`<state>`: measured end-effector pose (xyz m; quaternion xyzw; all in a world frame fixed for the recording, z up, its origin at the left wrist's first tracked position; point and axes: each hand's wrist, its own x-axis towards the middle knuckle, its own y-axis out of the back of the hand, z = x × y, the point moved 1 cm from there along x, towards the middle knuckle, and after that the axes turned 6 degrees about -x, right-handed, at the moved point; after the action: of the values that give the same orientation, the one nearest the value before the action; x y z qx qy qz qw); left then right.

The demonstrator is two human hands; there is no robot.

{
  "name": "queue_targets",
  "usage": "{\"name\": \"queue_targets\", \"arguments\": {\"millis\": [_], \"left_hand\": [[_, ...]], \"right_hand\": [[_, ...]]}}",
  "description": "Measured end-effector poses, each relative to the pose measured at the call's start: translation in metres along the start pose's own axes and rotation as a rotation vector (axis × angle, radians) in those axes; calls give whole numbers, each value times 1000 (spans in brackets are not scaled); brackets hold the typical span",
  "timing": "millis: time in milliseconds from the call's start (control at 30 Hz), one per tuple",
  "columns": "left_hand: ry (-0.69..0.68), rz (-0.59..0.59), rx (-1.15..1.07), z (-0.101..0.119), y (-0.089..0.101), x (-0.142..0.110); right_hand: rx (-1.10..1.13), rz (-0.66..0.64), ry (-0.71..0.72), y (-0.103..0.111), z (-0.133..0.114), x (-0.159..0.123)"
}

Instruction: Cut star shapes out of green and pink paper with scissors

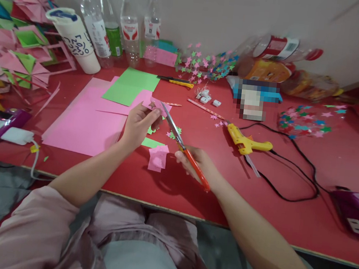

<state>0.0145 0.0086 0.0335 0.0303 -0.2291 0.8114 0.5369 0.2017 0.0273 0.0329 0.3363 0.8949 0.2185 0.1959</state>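
Pinched between the thumb and fingers of my left hand point(142, 124) is a small piece of pink paper point(166, 108) with a star-shaped mark near the thumb. My right hand point(195, 164) grips orange-handled scissors point(181, 142), whose blades point up and left, their tips at the paper. Below the blades lie small green and pink paper stars point(173, 132), a green strip point(153, 143) and pink paper scraps point(158, 157). Large pink sheets point(82, 115) and a green sheet point(131, 87) lie to the left of and beyond my left hand.
A yellow glue gun point(246, 141) with a black cord lies on the red table point(284, 171) at right. A yellow utility knife point(181, 83) lies behind the paper. Plastic bottles point(129, 33) and a white cup point(75, 40) stand by the wall. Purple power strips point(355, 213) sit at both sides.
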Motion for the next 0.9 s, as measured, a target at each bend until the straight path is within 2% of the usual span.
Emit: {"name": "queue_targets", "arguments": {"millis": [533,900], "left_hand": [[45,18,-6,2,-1,2],[37,-24,-30,2,1,3]], "right_hand": [[4,13,-16,-1,-1,0],[-37,29,-15,1,-2,0]]}}
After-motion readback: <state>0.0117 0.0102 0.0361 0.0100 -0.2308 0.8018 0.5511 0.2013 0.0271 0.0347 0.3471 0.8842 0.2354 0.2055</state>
